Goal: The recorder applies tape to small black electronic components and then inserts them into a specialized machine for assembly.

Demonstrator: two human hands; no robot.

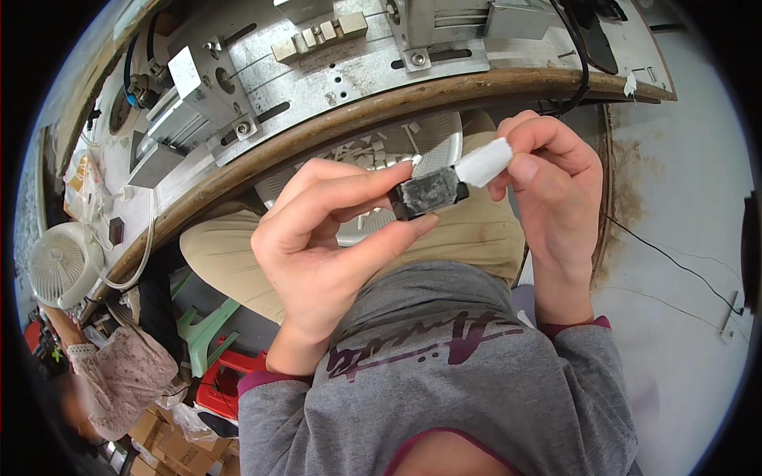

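In front of my chest, my left hand (317, 218) pinches a small dark block (429, 193) between fingertips and thumb. Its upper face is scuffed with whitish-grey residue. My right hand (552, 170) grips a white strip (484, 163), which looks like folded paper or a flat white piece, between thumb and forefinger. The strip's lower left end meets the right end of the block; whether it goes inside or only touches cannot be made out. Under the hands, on my lap, a light perforated basket (454, 131) holds many small white pieces (365, 151), partly covered by my left hand.
A wooden-edged bench (357, 103) carries metal fixtures (206, 99) and a slotted metal bar (320, 38). A white fan (59, 266) stands at the left. Red (226, 381) and green (202, 333) stools, cardboard boxes (171, 444) and another person's sleeve (131, 373) lie lower left. Cables cross the right floor.
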